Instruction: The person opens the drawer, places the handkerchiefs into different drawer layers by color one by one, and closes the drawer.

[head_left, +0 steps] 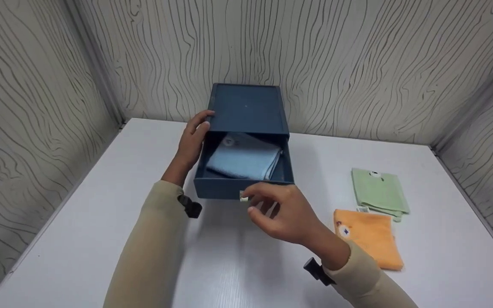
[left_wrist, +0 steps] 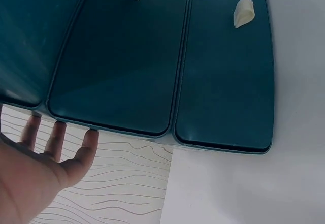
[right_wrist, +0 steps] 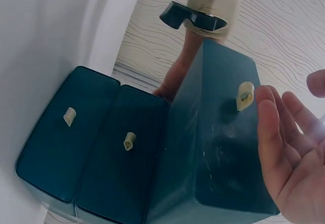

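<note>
Dark-blue plastic cabinet (head_left: pixel 247 108): upper centre.
Extended drawer (head_left: pixel 215 189): folded light-blue cloth (head_left: pixel 244 159) inside.
Left hand (head_left: pixel 191 140): spread, touching cabinet.
Right hand (head_left: pixel 288 214): wide, at cream loop tab (right_wrist: pixel 245 93).

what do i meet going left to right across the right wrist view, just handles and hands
Bottom handle, middle handle, left hand, top handle, right hand.
</note>
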`<state>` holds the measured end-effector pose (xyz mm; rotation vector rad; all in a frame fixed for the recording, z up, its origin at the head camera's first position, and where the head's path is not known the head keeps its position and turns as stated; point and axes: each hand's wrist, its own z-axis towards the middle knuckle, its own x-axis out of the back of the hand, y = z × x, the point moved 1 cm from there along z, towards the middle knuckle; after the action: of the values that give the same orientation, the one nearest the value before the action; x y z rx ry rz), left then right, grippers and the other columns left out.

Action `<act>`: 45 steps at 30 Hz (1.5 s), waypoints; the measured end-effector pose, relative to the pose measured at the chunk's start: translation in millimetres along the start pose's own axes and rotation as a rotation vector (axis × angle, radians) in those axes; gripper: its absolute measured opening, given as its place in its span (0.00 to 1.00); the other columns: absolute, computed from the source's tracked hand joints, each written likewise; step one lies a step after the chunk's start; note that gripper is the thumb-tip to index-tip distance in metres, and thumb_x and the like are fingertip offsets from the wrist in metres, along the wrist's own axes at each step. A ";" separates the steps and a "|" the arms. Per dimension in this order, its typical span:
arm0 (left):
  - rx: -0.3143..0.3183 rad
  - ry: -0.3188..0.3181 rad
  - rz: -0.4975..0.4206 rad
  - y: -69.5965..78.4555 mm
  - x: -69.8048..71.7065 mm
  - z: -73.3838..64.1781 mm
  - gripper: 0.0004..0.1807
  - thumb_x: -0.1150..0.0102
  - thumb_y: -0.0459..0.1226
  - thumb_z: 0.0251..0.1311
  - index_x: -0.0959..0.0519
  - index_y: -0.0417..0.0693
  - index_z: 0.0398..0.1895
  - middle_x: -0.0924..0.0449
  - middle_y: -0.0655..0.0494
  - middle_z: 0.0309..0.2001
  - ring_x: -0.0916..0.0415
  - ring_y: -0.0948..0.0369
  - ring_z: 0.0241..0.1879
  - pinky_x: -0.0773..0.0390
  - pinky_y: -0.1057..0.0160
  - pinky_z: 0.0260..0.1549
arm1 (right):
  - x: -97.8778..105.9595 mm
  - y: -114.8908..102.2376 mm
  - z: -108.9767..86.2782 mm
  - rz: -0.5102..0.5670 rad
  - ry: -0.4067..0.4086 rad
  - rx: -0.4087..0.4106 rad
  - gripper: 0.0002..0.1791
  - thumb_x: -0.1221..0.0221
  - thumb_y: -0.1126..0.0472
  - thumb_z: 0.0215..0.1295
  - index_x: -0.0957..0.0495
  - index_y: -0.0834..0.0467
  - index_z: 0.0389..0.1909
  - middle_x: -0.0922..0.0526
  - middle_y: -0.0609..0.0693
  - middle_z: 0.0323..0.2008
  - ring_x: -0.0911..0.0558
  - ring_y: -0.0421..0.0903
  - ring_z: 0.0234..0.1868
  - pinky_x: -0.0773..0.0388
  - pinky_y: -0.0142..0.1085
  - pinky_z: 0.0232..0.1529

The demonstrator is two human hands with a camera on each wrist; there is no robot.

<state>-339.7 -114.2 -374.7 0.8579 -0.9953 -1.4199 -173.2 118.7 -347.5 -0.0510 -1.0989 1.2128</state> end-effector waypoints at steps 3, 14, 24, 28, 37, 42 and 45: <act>-0.015 0.014 -0.003 -1.2 -0.1 0.5 0.21 0.61 0.39 0.73 0.32 0.44 0.65 0.43 0.48 0.71 0.38 0.52 0.64 0.36 0.52 0.61 | -4.1 1.2 -0.8 0.000 -0.010 -0.021 0.11 0.38 0.63 0.59 0.17 0.49 0.43 0.15 0.40 0.31 0.20 0.32 0.22 0.24 0.26 0.23; -0.048 0.016 0.051 2.1 -0.1 -1.0 0.22 0.64 0.38 0.72 0.32 0.41 0.65 0.43 0.46 0.72 0.44 0.53 0.70 0.44 0.52 0.68 | -14.0 4.5 1.5 -0.066 -0.036 -0.138 0.11 0.38 0.61 0.58 0.18 0.44 0.42 0.16 0.38 0.27 0.21 0.32 0.23 0.23 0.28 0.26; -0.050 0.049 0.084 -3.1 -1.4 -0.1 0.21 0.62 0.39 0.72 0.30 0.46 0.63 0.40 0.49 0.70 0.42 0.55 0.69 0.43 0.52 0.67 | -19.8 5.1 6.5 -0.143 -0.034 -0.178 0.10 0.40 0.61 0.60 0.18 0.46 0.40 0.19 0.37 0.25 0.24 0.30 0.24 0.24 0.28 0.28; -0.044 0.053 0.087 -2.3 -1.4 0.0 0.21 0.62 0.40 0.72 0.30 0.47 0.63 0.40 0.50 0.70 0.42 0.55 0.69 0.43 0.52 0.67 | -20.6 5.3 7.9 -0.156 -0.034 -0.176 0.09 0.42 0.61 0.62 0.17 0.47 0.40 0.19 0.37 0.25 0.25 0.30 0.22 0.25 0.29 0.26; -0.052 0.055 0.083 -3.0 -1.3 1.0 0.21 0.63 0.39 0.72 0.30 0.45 0.63 0.39 0.49 0.70 0.42 0.55 0.69 0.43 0.52 0.67 | -22.3 7.3 8.9 -0.163 -0.064 -0.198 0.09 0.43 0.60 0.64 0.17 0.43 0.37 0.19 0.34 0.26 0.27 0.31 0.22 0.27 0.28 0.25; -0.027 0.055 0.077 -3.7 -1.1 1.8 0.21 0.64 0.40 0.72 0.30 0.47 0.64 0.40 0.50 0.70 0.42 0.55 0.69 0.42 0.52 0.67 | -21.9 9.4 9.9 -0.140 -0.051 -0.167 0.09 0.44 0.60 0.65 0.18 0.43 0.35 0.19 0.34 0.26 0.28 0.31 0.20 0.28 0.29 0.24; -0.007 0.052 0.068 -4.3 -0.9 2.9 0.22 0.65 0.41 0.72 0.30 0.48 0.64 0.41 0.50 0.71 0.42 0.56 0.69 0.42 0.53 0.67 | -21.3 10.2 10.8 -0.119 -0.052 -0.153 0.10 0.45 0.61 0.65 0.18 0.43 0.34 0.19 0.33 0.25 0.28 0.33 0.19 0.28 0.29 0.23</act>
<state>-343.9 -113.1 -377.6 0.8439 -0.9715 -1.3362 -186.6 101.3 -361.4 -0.0704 -1.2220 1.0280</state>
